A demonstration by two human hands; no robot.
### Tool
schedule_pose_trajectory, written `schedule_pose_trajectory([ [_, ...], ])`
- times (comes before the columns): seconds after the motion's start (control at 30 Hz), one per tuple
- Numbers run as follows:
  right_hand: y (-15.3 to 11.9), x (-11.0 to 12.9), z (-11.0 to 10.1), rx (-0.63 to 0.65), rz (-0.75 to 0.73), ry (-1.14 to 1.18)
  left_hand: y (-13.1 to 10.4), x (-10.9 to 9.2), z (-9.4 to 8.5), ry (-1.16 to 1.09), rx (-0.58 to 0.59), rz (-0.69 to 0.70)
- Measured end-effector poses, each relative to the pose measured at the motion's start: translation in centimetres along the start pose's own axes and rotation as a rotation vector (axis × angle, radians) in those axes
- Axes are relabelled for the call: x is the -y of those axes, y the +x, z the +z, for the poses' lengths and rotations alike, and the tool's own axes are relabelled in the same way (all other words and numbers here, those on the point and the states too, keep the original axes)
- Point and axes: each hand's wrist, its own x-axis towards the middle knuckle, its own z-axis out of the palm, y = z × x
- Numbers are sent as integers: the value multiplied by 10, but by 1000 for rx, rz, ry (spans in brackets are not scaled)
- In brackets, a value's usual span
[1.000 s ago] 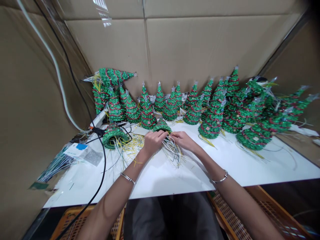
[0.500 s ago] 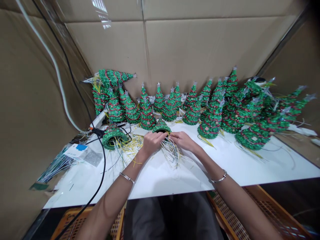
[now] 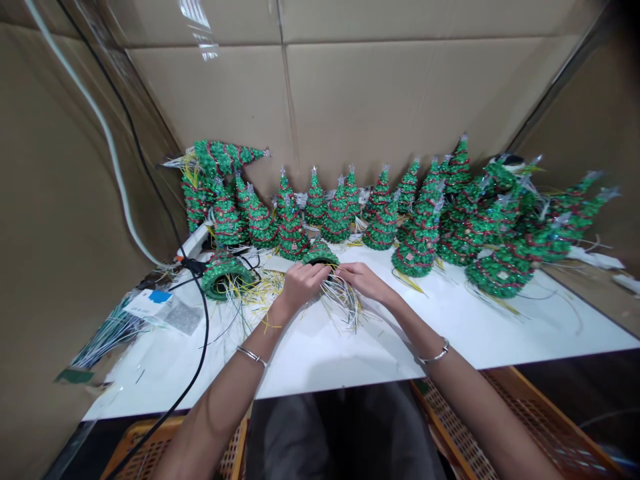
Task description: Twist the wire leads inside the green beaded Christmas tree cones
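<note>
A small green Christmas tree lies on its side at the table's middle, its dark hollow base facing me. White, green and yellow wires spill out of that base onto the table. My left hand is closed at the rim of the base, fingers curled at the wires. Just to the right, my right hand pinches a thin yellow wire between thumb and fingertips. The exact grip of the left fingers is partly hidden. Another tree lies to the left, its open base also toward me, with wires coming out.
Several decorated trees stand in a row along the cardboard wall. A black cable hangs over the left of the white table. Wire bundles and a small box lie left. Orange baskets stand below.
My right hand has shifted slightly, its fingertips now a little apart from the left hand. The view has moved slightly; the tree stays in place.
</note>
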Motion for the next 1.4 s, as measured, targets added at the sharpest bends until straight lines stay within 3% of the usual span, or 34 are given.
schedule_pose_trajectory([
  [0.27, 1, -1, -3, 0, 3, -52, -1, 3, -6, 22, -87, -6],
  [0.5, -1, -1, -3, -9, 14, -121, 1, 2, -7, -86, -112, 41],
  [0.83, -1, 6, -1, -13, -1, -218, 2, -9, -8, -91, -154, -111],
  [1.17, -1, 6, -1, -12, 0, -214, 3, -12, -8, -85, -242, -131],
  [1.4, 1, 1, 0, -23, -11, -222, 2, -12, -4, -136, -187, -143],
])
